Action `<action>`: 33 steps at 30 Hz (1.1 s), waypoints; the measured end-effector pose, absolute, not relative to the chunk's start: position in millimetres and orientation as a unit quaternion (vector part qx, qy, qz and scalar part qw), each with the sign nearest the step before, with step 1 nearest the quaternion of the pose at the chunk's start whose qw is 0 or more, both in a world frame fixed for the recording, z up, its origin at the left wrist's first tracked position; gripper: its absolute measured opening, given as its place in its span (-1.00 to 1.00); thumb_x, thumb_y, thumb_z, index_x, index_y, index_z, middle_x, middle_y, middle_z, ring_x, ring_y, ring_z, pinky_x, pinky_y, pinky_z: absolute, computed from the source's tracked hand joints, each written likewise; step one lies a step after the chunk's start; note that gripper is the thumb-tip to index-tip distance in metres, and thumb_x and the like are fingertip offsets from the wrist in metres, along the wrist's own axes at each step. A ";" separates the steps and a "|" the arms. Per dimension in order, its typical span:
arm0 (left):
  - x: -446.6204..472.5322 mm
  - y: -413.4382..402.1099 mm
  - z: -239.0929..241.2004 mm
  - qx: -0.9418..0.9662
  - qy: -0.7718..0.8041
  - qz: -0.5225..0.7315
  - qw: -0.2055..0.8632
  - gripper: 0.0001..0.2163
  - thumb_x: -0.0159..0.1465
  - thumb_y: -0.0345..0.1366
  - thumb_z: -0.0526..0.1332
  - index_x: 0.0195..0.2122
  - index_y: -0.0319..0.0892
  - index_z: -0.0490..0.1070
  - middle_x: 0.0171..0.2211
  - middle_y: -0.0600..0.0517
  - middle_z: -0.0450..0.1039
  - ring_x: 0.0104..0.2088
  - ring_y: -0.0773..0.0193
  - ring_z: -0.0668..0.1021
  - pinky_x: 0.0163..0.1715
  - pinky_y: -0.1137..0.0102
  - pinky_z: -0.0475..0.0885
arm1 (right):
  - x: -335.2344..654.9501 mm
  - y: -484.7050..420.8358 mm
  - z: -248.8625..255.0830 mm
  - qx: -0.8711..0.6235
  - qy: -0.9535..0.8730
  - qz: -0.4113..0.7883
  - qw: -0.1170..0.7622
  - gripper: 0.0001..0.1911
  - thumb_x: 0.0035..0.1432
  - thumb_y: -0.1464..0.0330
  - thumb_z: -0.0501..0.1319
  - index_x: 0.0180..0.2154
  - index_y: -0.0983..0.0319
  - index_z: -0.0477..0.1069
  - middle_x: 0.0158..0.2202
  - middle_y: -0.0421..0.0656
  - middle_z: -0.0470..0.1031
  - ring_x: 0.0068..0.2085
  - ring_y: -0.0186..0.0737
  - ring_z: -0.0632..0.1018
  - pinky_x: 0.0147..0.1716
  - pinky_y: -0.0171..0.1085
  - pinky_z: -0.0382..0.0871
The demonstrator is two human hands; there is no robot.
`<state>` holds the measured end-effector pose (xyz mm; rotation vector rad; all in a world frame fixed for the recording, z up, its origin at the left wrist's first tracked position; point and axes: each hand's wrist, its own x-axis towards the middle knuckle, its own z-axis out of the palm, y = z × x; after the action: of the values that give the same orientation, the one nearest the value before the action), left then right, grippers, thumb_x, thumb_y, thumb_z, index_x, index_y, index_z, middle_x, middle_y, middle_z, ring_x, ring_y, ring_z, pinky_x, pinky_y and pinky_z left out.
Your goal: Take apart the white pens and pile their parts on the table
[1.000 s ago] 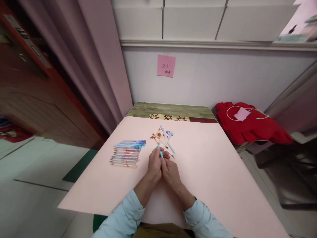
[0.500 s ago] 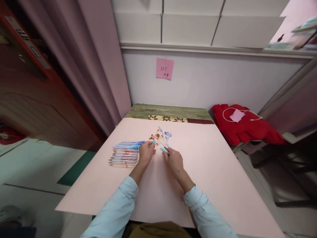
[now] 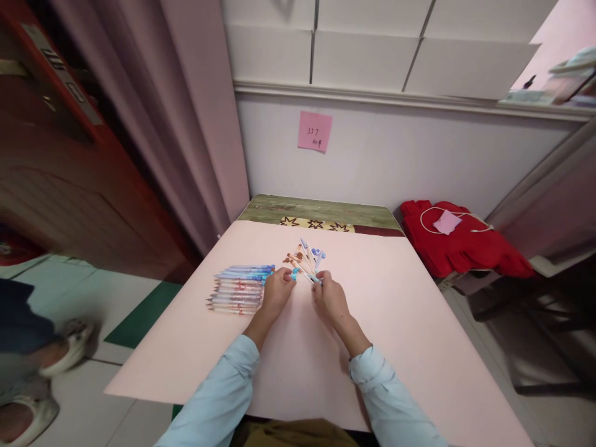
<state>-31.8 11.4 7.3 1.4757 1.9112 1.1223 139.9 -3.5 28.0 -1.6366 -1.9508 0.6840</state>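
Observation:
My left hand (image 3: pixel 278 290) is closed in a pinch, with a small turquoise piece (image 3: pixel 294 273) at the fingertips; it looks like a pen cap or topper, too small to name surely. Closed fingers of my right hand (image 3: pixel 332 297) hold a light-blue pen (image 3: pixel 315 279) by one end, its other end pointing at the pile. Beyond both hands lies a loose pile of pens (image 3: pixel 307 256), mixed with small brown pieces (image 3: pixel 287 257) and small blue pieces (image 3: pixel 318 252). Left of my left hand, a row of pens (image 3: pixel 237 292) lies side by side, blue ones farthest, its right ends partly hidden.
Pale pink sheeting covers the table (image 3: pixel 395 347). A red cloth (image 3: pixel 470 248) with a white cable is at the right. A pink note (image 3: pixel 315 131) sticks to the wall. At the lower left, another person's feet (image 3: pixel 69 347) stand on the floor.
My left hand has moved slightly down, bringing the turquoise piece lower. My right fingers have shifted along the light-blue pen. Another person's feet have come into view at the left.

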 end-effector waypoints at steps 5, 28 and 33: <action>-30.2 3.7 2.6 0.589 0.685 0.381 0.196 -0.69 0.03 -0.48 0.25 -0.16 -0.22 0.49 -0.38 0.04 0.46 -0.42 0.27 0.48 -0.28 0.38 0.36 | 138.9 -9.4 18.0 -0.606 -0.669 0.264 0.340 -0.80 0.25 0.31 0.07 -0.17 0.21 0.41 -0.42 -0.16 0.56 -0.40 -0.19 0.54 -0.37 -0.32 0.26; 2.8 -2.4 23.5 0.430 0.473 0.580 0.504 -0.74 0.04 -0.22 0.40 -0.25 -0.19 0.56 -0.55 0.08 0.43 -0.54 0.38 0.44 -0.48 0.47 0.36 | 137.8 -6.4 14.3 -0.467 -0.388 0.607 0.514 -0.62 -0.01 0.07 0.33 -0.39 0.28 0.49 -0.49 -0.21 0.47 -0.64 -0.45 0.30 -0.68 -0.41 0.08; 20.7 0.9 22.6 0.302 0.414 0.603 0.612 -0.69 0.06 -0.12 0.38 -0.27 -0.24 0.54 -0.51 0.08 0.44 -0.60 0.43 0.41 -0.60 0.50 0.33 | 132.1 -9.3 16.6 -0.438 -0.364 0.665 0.483 -0.54 0.00 0.00 0.32 -0.45 0.31 0.45 -0.56 -0.24 0.42 -0.68 -0.51 0.26 -0.73 -0.45 -0.03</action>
<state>20.7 0.9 22.6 0.6964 0.9550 1.3914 132.1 -9.3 16.6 -1.0658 -0.8857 1.6207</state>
